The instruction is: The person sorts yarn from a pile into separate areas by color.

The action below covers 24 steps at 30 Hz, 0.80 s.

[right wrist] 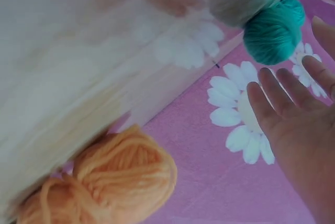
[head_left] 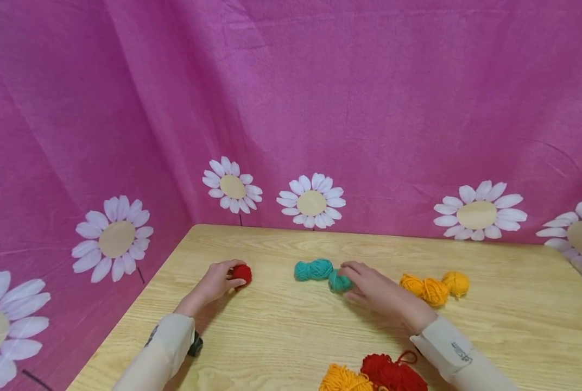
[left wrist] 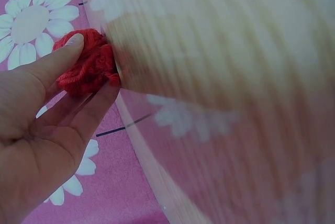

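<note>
At the left of the table, my left hand (head_left: 216, 283) holds a small red ball of yarn (head_left: 242, 273). Thumb and fingertips pinch that red ball of yarn (left wrist: 86, 67) from opposite sides in the left wrist view. My right hand (head_left: 376, 289) reaches over the middle of the table, fingers spread beside a teal ball of yarn (head_left: 339, 282), which they partly overlap in the head view. From the right wrist, the fingers look relaxed and nearly straight, with the teal yarn (right wrist: 272, 34) beyond their tips. A teal skein (head_left: 314, 270) lies just left of the ball.
Right of my right hand lie an orange skein (head_left: 425, 288) and an orange ball of yarn (head_left: 455, 283). Near the front edge sit another orange bundle (head_left: 346, 379) and a red skein (head_left: 393, 373) with a loose loop. A pink flowered cloth (head_left: 369, 108) hangs behind the wooden table (head_left: 271, 331).
</note>
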Each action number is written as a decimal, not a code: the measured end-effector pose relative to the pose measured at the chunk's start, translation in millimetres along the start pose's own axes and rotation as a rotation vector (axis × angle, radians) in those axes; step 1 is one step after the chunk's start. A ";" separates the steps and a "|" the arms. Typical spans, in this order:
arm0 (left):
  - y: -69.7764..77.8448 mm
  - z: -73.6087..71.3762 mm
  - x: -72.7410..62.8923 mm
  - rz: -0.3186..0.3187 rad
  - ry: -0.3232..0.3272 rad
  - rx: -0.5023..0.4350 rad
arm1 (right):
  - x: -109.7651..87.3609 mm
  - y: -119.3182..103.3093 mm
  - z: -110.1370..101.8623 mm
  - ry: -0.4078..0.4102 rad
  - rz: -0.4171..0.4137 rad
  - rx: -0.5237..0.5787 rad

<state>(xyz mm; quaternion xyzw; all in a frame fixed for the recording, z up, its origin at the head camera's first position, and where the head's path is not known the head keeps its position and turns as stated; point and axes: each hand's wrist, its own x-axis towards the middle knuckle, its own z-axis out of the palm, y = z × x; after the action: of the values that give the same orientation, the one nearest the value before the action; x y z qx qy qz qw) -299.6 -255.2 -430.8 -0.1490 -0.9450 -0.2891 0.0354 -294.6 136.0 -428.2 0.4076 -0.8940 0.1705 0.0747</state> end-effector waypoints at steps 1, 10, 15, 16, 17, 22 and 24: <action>0.3 -0.1 -0.1 0.000 -0.002 0.001 | -2.1 -1.5 -1.0 0.008 -0.013 -0.013; 0.2 -0.3 0.4 0.007 0.002 0.014 | -27.4 -13.3 -8.8 0.027 -0.111 -0.062; -0.8 1.2 1.0 0.009 0.004 0.026 | -41.9 -20.8 -13.2 -0.007 -0.131 -0.021; -0.7 1.4 0.9 0.013 0.003 0.029 | -45.0 -22.7 -14.3 -0.021 -0.131 -0.007; -0.4 1.5 0.8 0.013 0.002 0.027 | -48.2 -24.6 -15.4 -0.044 -0.118 0.007; 0.1 0.9 0.3 0.006 -0.001 0.018 | -63.7 -31.3 -20.7 -0.131 -0.094 0.064; -0.3 0.5 0.5 -0.001 0.003 0.017 | -69.1 -32.9 -23.1 -0.151 -0.099 0.076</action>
<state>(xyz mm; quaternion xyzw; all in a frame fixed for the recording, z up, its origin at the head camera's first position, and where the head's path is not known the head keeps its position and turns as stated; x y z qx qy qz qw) -300.2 -255.0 -431.3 -0.1477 -0.9474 -0.2814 0.0378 -224.6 173.1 -417.5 0.4654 -0.8688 0.1690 -0.0003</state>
